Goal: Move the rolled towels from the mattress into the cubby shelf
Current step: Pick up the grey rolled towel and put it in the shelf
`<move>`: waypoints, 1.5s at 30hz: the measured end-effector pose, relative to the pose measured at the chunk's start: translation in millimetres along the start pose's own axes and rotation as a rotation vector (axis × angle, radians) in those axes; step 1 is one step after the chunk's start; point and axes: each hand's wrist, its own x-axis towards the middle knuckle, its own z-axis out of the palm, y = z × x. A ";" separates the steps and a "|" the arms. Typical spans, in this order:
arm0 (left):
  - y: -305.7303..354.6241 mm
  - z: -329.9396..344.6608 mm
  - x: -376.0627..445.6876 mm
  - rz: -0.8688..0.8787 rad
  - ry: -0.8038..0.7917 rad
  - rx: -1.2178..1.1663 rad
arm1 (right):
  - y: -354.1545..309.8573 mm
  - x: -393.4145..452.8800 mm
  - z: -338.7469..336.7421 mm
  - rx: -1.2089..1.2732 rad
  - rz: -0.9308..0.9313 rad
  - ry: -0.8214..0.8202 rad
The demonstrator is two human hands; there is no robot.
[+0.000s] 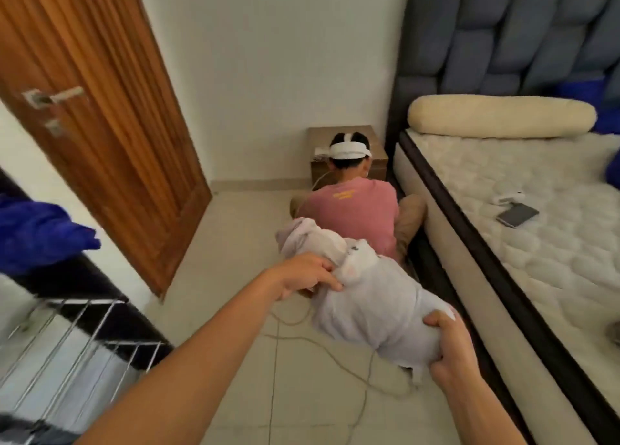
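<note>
- Head cam: both hands clamped on a pale towel bundle (372,297), carried over the tiled floor beside the mattress (523,210). Left hand (303,275) grips its far end, right hand (449,347) the near end.
- Progress: bundle's off the mattress, not shelved yet; cubby shelf not in view, so placing is left.
- Count: looks like 2–3 rolls in the bundle, can't tell exactly. No rolled towels seen on the mattress; 1 bolster (500,116), 1 phone (516,215).
- 1 other person (352,210) sits on floor ahead.
</note>
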 end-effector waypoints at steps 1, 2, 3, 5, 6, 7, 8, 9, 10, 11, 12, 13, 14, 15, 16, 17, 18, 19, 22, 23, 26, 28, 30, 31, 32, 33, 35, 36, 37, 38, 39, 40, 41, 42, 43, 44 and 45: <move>-14.9 -23.1 -15.6 -0.020 0.042 -0.028 | 6.6 -4.1 28.5 -0.025 0.007 -0.045; -26.6 -44.3 -32.5 -0.037 0.085 -0.059 | 12.0 -9.4 55.8 -0.047 0.025 -0.085; -36.5 -63.7 -49.8 -0.050 0.132 -0.097 | 16.8 -14.5 80.9 -0.063 0.044 -0.138; -52.7 -97.1 -85.7 -0.059 0.246 -0.181 | 24.4 -27.2 128.8 -0.097 0.048 -0.270; -59.6 -112.0 -104.8 -0.057 0.314 -0.229 | 26.5 -34.5 152.4 -0.122 0.041 -0.334; -65.3 -125.5 -124.6 -0.045 0.391 -0.282 | 27.6 -42.7 176.5 -0.141 0.033 -0.391; -72.2 -138.8 -143.3 -0.030 0.480 -0.343 | 28.5 -51.2 199.6 -0.150 0.019 -0.456; -77.7 -150.1 -161.5 -0.010 0.571 -0.411 | 29.4 -59.7 222.2 -0.152 0.007 -0.528; -82.9 -160.1 -179.3 0.006 0.672 -0.477 | 30.3 -68.4 244.2 -0.152 0.000 -0.598; -88.4 -169.5 -195.6 0.020 0.777 -0.539 | 31.4 -77.6 265.7 -0.153 -0.008 -0.671; -92.7 -178.2 -210.5 0.029 0.884 -0.598 | 33.3 -86.6 286.2 -0.156 -0.019 -0.742; -97.5 -187.4 -223.2 0.042 0.990 -0.657 | 35.0 -96.3 305.5 -0.158 -0.025 -0.809; -102.7 -198.2 -234.2 0.057 1.096 -0.719 | 37.1 -106.2 324.3 -0.167 -0.031 -0.871; -106.8 -209.0 -243.5 0.079 1.197 -0.770 | 39.9 -115.0 342.2 -0.174 -0.044 -0.936; -110.7 -219.7 -250.3 0.093 1.293 -0.820 | 42.7 -122.7 358.9 -0.182 -0.061 -1.002; -113.8 -229.3 -255.2 0.090 1.388 -0.851 | 45.3 -130.8 373.5 -0.197 -0.076 -1.073; -117.5 -239.7 -258.7 0.076 1.481 -0.867 | 47.2 -138.1 386.8 -0.219 -0.087 -1.146; -119.1 -249.4 -260.8 0.070 1.575 -0.856 | 49.7 -144.2 399.5 -0.242 -0.097 -1.213; -126.8 -272.1 -259.8 0.044 1.808 -0.820 | 58.4 -160.3 425.3 -0.269 -0.110 -1.335; -129.6 -277.6 -258.3 0.036 1.866 -0.818 | 62.8 -164.6 431.1 -0.268 -0.102 -1.365; -142.7 -294.5 -257.2 0.003 2.011 -0.834 | 75.4 -174.9 444.6 -0.311 -0.067 -1.431; -150.8 -307.3 -257.6 0.011 2.061 -0.822 | 81.0 -178.8 455.7 -0.343 -0.047 -1.461; -156.6 -322.2 -259.1 -0.003 2.097 -0.765 | 85.4 -182.4 469.5 -0.370 -0.051 -1.466; -159.8 -330.2 -260.4 -0.015 2.103 -0.746 | 87.7 -184.6 476.8 -0.371 -0.055 -1.468; -163.9 -339.3 -262.3 -0.032 2.107 -0.735 | 90.0 -187.4 483.9 -0.367 -0.057 -1.475; -165.9 -347.6 -265.1 -0.048 2.116 -0.722 | 93.2 -190.8 490.7 -0.363 -0.060 -1.481; -172.0 -365.6 -272.8 -0.082 2.150 -0.673 | 100.0 -200.5 504.5 -0.359 -0.059 -1.503; -175.3 -374.0 -277.0 -0.101 2.166 -0.643 | 104.2 -205.3 511.1 -0.359 -0.060 -1.514; -178.7 -381.0 -280.4 -0.120 2.178 -0.623 | 109.8 -208.9 517.7 -0.364 -0.065 -1.524; -183.9 -388.6 -282.6 -0.136 2.186 -0.609 | 115.6 -211.8 524.6 -0.370 -0.072 -1.530; -189.0 -393.8 -283.9 -0.157 2.190 -0.596 | 120.9 -214.2 530.1 -0.382 -0.074 -1.535; -194.5 -396.6 -284.1 -0.176 2.196 -0.577 | 126.5 -215.9 534.8 -0.403 -0.076 -1.531; -200.6 -399.4 -283.6 -0.200 2.193 -0.548 | 133.7 -217.6 539.7 -0.429 -0.077 -1.515; -210.3 -401.9 -282.2 -0.235 2.178 -0.513 | 141.3 -219.2 543.1 -0.462 -0.077 -1.494; -220.1 -402.8 -280.5 -0.296 2.139 -0.480 | 149.5 -220.0 545.4 -0.506 -0.071 -1.471; -232.1 -403.1 -277.2 -0.386 2.074 -0.449 | 156.6 -219.9 546.5 -0.558 -0.065 -1.452; -243.2 -401.4 -272.6 -0.485 1.979 -0.418 | 162.8 -219.2 546.7 -0.608 -0.056 -1.436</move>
